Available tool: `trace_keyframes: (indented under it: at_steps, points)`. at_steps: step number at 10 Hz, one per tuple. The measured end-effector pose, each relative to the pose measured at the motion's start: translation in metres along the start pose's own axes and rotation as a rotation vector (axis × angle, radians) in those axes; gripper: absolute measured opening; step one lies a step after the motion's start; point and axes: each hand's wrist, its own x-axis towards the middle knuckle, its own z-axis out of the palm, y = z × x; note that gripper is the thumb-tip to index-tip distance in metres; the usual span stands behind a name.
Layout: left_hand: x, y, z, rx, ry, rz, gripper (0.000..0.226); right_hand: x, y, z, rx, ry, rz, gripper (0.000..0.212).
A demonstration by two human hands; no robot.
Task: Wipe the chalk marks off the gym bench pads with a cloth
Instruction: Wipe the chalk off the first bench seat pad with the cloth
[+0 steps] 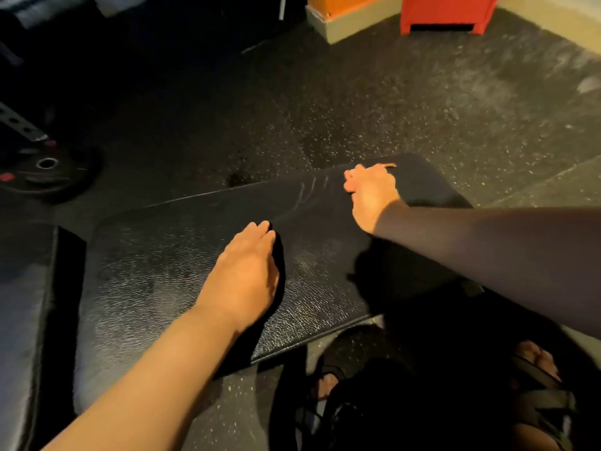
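Left hand point(244, 271) lies flat on the black textured bench pad point(146, 271). Right hand point(370, 193) is curled at the pad's far end beside white chalk marks point(305, 190); I cannot tell what it holds.

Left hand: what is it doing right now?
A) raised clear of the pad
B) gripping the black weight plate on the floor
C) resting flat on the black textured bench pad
C: the left hand lies palm down, fingers straight, on the black textured bench pad, nearer the camera than the right hand.
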Motion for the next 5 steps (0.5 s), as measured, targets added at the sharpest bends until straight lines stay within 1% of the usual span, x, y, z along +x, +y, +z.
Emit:
trace_keyframes:
  at_steps: [1, 2, 3, 4, 5]
  points:
    - [-0.015, -0.022, -0.009, 0.006, 0.025, -0.031, 0.053, -0.004, -0.069, -0.001, 0.247, -0.081, -0.239, 0.025]
    - [-0.027, -0.039, -0.019, -0.023, 0.071, -0.068, 0.052, -0.002, -0.101, -0.003, 0.383, -0.056, -0.445, 0.03]
    - [-0.041, -0.048, -0.025, -0.058, 0.097, -0.088, 0.053, 0.009, -0.076, 0.001, 0.225, 0.006, -0.314, 0.04]
    - [-0.051, -0.053, -0.025, -0.084, 0.114, -0.094, 0.054, 0.023, -0.055, 0.004, 0.181, 0.043, 0.133, 0.039]
    - [-0.05, -0.051, -0.022, -0.096, 0.125, -0.081, 0.053, 0.002, -0.099, 0.01, 0.218, 0.01, -0.142, 0.033]
